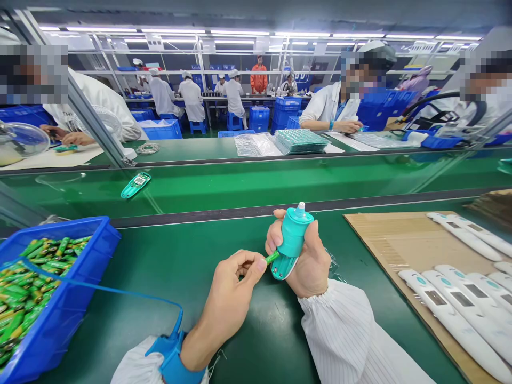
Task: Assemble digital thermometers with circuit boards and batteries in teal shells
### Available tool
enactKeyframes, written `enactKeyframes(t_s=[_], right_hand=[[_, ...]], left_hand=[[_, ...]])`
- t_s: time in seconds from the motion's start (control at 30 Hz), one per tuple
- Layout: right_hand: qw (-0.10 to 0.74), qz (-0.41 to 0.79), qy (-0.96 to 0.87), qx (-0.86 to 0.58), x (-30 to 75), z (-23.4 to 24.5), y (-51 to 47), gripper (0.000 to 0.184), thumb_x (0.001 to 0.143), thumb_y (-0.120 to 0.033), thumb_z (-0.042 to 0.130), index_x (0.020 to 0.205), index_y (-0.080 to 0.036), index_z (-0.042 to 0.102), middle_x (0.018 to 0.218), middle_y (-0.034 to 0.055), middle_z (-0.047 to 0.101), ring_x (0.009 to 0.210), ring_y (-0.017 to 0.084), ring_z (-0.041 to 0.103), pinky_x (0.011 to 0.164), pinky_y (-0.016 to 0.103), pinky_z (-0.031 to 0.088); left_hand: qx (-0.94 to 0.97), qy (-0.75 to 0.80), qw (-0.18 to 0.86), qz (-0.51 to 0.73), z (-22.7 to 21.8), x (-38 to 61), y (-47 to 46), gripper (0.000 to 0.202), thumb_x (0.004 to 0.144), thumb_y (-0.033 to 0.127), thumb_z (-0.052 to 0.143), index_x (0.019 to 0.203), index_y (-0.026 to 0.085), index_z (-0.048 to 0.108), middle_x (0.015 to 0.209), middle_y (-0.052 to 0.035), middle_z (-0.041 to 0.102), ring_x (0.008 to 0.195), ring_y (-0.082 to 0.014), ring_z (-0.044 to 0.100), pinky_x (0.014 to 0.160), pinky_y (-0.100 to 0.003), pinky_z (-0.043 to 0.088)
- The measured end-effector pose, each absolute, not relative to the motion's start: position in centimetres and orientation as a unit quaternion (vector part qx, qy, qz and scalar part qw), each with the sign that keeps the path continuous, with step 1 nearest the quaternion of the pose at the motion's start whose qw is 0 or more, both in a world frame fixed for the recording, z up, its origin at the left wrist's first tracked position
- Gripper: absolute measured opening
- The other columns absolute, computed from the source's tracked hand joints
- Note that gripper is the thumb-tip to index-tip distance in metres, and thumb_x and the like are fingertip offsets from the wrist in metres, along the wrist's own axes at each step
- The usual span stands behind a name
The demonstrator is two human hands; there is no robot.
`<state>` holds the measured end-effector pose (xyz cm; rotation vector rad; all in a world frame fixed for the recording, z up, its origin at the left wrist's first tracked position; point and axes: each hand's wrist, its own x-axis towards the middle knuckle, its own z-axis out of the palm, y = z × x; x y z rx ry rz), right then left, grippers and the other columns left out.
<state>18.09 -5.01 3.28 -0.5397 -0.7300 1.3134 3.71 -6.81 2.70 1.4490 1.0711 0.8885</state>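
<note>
Teal plastic device housing (293, 237) gripped upright in closed right hand (306, 261), nozzle end up, open shell at bottom. Left hand (236, 290) pinches green battery (272, 257) between thumb and fingers, its tip at the housing's lower end. Blue plastic bin (76, 304) of loose green batteries (36, 288) sits left; white devices (448, 314) lie on cardboard (384, 240) right.

bright white light pours down from the ceiling lamps (256, 33) and streaks in glare across the glass screen (256, 178); the shadow under my left hand (230, 304) stays soft and faint, nothing looks out of focus, and the view bends hard toward its edges
</note>
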Motion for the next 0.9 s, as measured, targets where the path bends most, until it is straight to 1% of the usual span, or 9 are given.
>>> enactKeyframes(t_s=[0.2, 0.33, 0.43, 0.5, 0.6, 0.67, 0.77, 0.83, 0.9], right_hand=[[0.711, 0.598, -0.257, -0.266, 17.3, 3.0, -4.9, 0.049, 0.09, -0.062, 0.048, 0.111, -0.019, 0.06, 0.074, 0.0003, 0.045, 0.061, 0.008, 0.044, 0.052, 0.021, 0.042], [0.71, 0.607, -0.228, -0.275, 16.6, 2.6, -4.8, 0.049, 0.092, -0.063, 0.046, 0.11, -0.019, 0.059, 0.074, -0.0003, 0.044, 0.06, 0.008, 0.043, 0.05, 0.021, 0.039], [0.71, 0.614, -0.206, -0.277, 16.1, 2.5, -4.9, 0.049, 0.09, -0.064, 0.047, 0.108, -0.02, 0.057, 0.071, -0.0013, 0.042, 0.057, 0.007, 0.042, 0.048, 0.02, 0.038], [0.699, 0.631, -0.198, -0.273, 15.8, 2.5, -5.1, 0.048, 0.09, -0.065, 0.048, 0.106, -0.02, 0.057, 0.07, -0.0018, 0.041, 0.055, 0.007, 0.041, 0.047, 0.021, 0.038], [0.677, 0.663, -0.182, -0.264, 15.4, 2.4, -5.3, 0.049, 0.089, -0.066, 0.048, 0.106, -0.02, 0.057, 0.069, -0.0023, 0.041, 0.052, 0.007, 0.042, 0.047, 0.022, 0.04], [0.667, 0.68, -0.165, -0.256, 15.3, 2.3, -5.4, 0.05, 0.089, -0.066, 0.048, 0.107, -0.02, 0.057, 0.069, -0.0026, 0.041, 0.052, 0.007, 0.042, 0.047, 0.023, 0.04], [0.653, 0.701, -0.159, -0.239, 15.4, 2.3, -5.5, 0.052, 0.089, -0.067, 0.048, 0.108, -0.019, 0.057, 0.068, -0.0032, 0.039, 0.052, 0.007, 0.043, 0.047, 0.023, 0.041], [0.638, 0.709, -0.17, -0.248, 15.8, 2.8, -5.4, 0.053, 0.087, -0.067, 0.05, 0.109, -0.019, 0.057, 0.068, -0.0034, 0.039, 0.053, 0.007, 0.043, 0.047, 0.022, 0.04], [0.607, 0.709, -0.201, -0.298, 16.6, 3.5, -4.7, 0.054, 0.085, -0.067, 0.054, 0.111, -0.02, 0.055, 0.071, -0.0034, 0.043, 0.051, 0.006, 0.042, 0.044, 0.02, 0.037]], left_hand=[[0.624, 0.487, 0.481, 0.377, 2.4, 4.8, -7.9, 0.02, 0.089, 0.034, 0.062, 0.079, 0.02, 0.069, 0.077, -0.0006, 0.064, 0.071, -0.0132, 0.053, 0.066, -0.025, 0.041], [0.622, 0.494, 0.462, 0.395, 2.1, 5.3, -8.5, 0.02, 0.086, 0.029, 0.064, 0.069, 0.02, 0.067, 0.072, 0.0003, 0.06, 0.068, -0.0127, 0.05, 0.063, -0.025, 0.04], [0.603, 0.497, 0.465, 0.416, 1.8, 5.4, -8.5, 0.019, 0.083, 0.027, 0.067, 0.065, 0.019, 0.066, 0.07, 0.0002, 0.057, 0.066, -0.0124, 0.049, 0.062, -0.025, 0.038], [0.567, 0.497, 0.494, 0.433, 1.6, 5.5, -8.3, 0.018, 0.077, 0.026, 0.073, 0.062, 0.018, 0.064, 0.067, 0.0016, 0.054, 0.062, -0.011, 0.045, 0.059, -0.025, 0.037], [0.496, 0.481, 0.569, 0.446, 1.3, 5.5, -7.6, 0.028, 0.068, 0.027, 0.08, 0.06, 0.018, 0.054, 0.062, 0.0049, 0.047, 0.059, -0.0092, 0.04, 0.057, -0.024, 0.034], [0.468, 0.466, 0.613, 0.434, 1.2, 5.4, -7.1, 0.038, 0.063, 0.028, 0.083, 0.059, 0.019, 0.046, 0.064, 0.0053, 0.047, 0.06, -0.0088, 0.041, 0.058, -0.023, 0.035], [0.477, 0.457, 0.628, 0.411, 1.2, 5.1, -6.7, 0.05, 0.058, 0.03, 0.087, 0.061, 0.02, 0.039, 0.068, 0.0053, 0.048, 0.061, -0.0082, 0.041, 0.058, -0.022, 0.034], [0.501, 0.446, 0.618, 0.409, 1.3, 4.7, -6.6, 0.048, 0.064, 0.036, 0.085, 0.064, 0.02, 0.039, 0.067, 0.0057, 0.047, 0.061, -0.0083, 0.04, 0.058, -0.022, 0.033], [0.534, 0.44, 0.593, 0.412, 1.3, 4.2, -6.3, 0.04, 0.076, 0.045, 0.076, 0.069, 0.02, 0.045, 0.068, 0.0049, 0.049, 0.06, -0.009, 0.039, 0.058, -0.023, 0.033]])
